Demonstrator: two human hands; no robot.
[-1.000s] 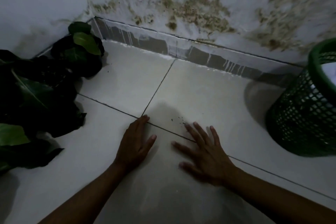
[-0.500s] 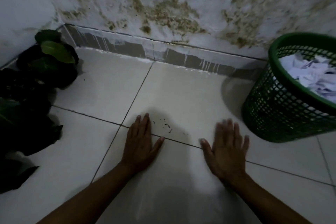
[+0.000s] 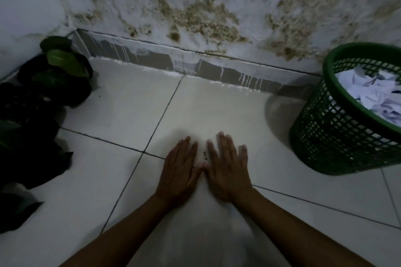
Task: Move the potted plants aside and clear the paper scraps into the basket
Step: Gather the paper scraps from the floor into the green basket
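Both hands, left hand point(image 3: 180, 174) and right hand point(image 3: 226, 171), lie flat with fingers straight on the tiled floor point(image 3: 217, 110), thumbs touching. Paper scraps point(image 3: 373, 93) fill the green basket point(image 3: 329, 143) at right; potted plants point(image 3: 54, 78) sit in the left corner.

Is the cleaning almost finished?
Nearly. The plants sit aside in the corner, and the basket holds the paper scraps. The left hand and right hand press flat on the floor, corralling a few dark crumbs. Only those remain.
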